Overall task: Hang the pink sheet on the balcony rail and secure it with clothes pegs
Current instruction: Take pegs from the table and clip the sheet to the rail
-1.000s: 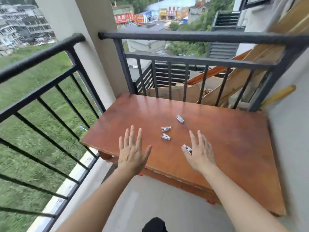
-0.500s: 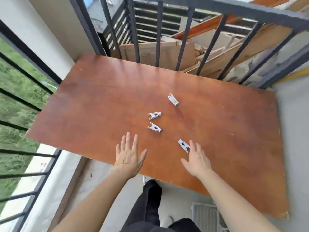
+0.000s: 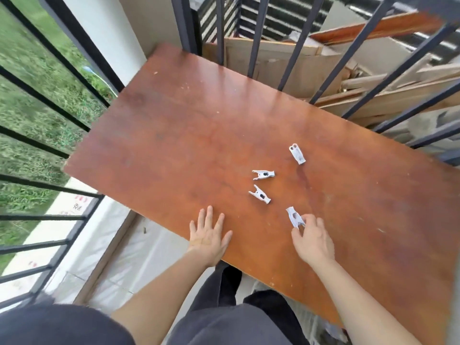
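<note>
Several white clothes pegs lie on a reddish-brown wooden table (image 3: 199, 135). One peg (image 3: 297, 154) is farthest, two (image 3: 263, 174) (image 3: 260, 194) lie in the middle, and the nearest peg (image 3: 293, 216) lies still on the table with the fingertips of my right hand (image 3: 313, 242) pinched on its near end. My left hand (image 3: 209, 235) hovers flat with fingers spread over the table's near edge, holding nothing. The black balcony rail (image 3: 57, 58) runs along the left and behind the table. No pink sheet is in view.
Wooden boards and cardboard (image 3: 286, 61) are stacked beyond the rear bars (image 3: 256, 33). Grass lies far below on the left. White plastic sheeting (image 3: 129, 257) covers the floor beside the table. My dark trousers fill the bottom of the frame.
The head camera has tilted down and come closer to the table. My right hand's fingers have curled onto the nearest peg; the left hand stays open and spread.
</note>
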Demonstrator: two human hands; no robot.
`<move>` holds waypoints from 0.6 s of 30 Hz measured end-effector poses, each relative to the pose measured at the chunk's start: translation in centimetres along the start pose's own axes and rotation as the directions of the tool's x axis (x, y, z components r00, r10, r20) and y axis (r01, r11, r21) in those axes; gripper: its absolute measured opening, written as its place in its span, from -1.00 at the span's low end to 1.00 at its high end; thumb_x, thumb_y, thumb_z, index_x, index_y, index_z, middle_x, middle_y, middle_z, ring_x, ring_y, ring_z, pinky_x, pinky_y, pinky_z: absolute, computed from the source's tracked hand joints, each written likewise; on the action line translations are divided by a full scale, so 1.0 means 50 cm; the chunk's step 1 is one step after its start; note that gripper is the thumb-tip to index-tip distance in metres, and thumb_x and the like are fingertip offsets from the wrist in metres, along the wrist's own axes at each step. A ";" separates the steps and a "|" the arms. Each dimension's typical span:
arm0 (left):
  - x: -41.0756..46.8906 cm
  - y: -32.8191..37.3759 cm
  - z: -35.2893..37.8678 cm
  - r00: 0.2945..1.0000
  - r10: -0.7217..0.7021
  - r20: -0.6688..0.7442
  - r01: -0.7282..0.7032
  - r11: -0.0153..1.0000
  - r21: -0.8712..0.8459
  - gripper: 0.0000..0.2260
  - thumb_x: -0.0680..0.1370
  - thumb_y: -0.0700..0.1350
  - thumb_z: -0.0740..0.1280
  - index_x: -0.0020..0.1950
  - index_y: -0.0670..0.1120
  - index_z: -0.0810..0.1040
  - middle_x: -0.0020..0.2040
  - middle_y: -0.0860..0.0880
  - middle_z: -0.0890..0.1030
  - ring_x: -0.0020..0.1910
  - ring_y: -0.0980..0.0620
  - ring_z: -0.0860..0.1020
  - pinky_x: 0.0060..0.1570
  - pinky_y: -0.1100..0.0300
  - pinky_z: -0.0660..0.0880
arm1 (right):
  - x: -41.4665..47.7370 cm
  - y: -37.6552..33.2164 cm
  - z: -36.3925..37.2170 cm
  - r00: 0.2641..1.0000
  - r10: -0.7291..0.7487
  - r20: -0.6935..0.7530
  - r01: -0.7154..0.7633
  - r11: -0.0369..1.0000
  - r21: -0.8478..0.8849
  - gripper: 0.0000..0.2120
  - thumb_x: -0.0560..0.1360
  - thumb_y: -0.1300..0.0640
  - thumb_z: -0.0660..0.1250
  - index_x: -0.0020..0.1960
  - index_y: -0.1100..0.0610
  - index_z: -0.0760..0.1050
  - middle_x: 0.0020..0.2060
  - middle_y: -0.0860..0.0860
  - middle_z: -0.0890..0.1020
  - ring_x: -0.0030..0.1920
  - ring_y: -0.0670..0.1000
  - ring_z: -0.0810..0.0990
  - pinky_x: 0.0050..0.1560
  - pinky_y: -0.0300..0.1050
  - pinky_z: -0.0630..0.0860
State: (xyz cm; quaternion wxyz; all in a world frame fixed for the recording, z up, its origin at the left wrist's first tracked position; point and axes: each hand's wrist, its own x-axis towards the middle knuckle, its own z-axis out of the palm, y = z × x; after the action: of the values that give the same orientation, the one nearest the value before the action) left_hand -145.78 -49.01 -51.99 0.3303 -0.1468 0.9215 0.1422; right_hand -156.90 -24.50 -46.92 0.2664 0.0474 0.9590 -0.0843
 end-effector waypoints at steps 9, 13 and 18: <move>-0.140 -0.128 -0.116 0.860 -0.326 -0.393 0.268 0.943 -0.195 -0.41 0.63 0.24 -0.10 0.60 0.03 -0.06 0.60 -0.12 -0.17 0.57 -0.13 -0.21 0.49 -0.11 -0.09 | -0.020 -0.266 -0.125 0.845 -0.491 -0.210 0.531 0.818 0.221 -0.67 0.56 0.00 0.30 0.32 0.00 0.48 0.15 0.02 0.46 0.07 0.05 0.54 0.09 -0.04 0.43; -0.289 -0.185 -0.108 0.706 -0.560 -0.433 0.442 0.826 -0.349 -0.43 0.63 0.20 0.00 0.59 0.00 0.02 0.60 -0.13 -0.10 0.57 -0.13 -0.15 0.49 -0.09 -0.04 | -0.092 -0.410 -0.102 0.704 -0.688 -0.176 0.704 0.645 0.297 -0.63 0.57 0.02 0.34 0.34 0.12 0.51 0.16 0.10 0.52 0.20 0.09 0.51 0.25 -0.02 0.38; -0.517 -0.238 -0.028 0.475 -0.782 -0.403 0.585 0.623 -0.519 -0.42 0.62 0.21 0.04 0.59 0.03 0.03 0.61 -0.07 -0.16 0.57 -0.06 -0.19 0.49 -0.04 -0.03 | -0.266 -0.533 -0.002 0.479 -0.875 -0.070 0.823 0.421 0.382 -0.67 0.54 0.06 0.40 0.24 0.19 0.59 0.03 0.14 0.58 0.08 0.16 0.57 0.17 -0.02 0.42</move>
State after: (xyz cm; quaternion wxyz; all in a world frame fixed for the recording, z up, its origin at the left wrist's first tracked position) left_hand -123.18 -55.84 -36.09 0.0242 -0.5935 0.8000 0.0847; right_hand -149.21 -51.25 -36.29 0.2395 -0.4015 0.7951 -0.3863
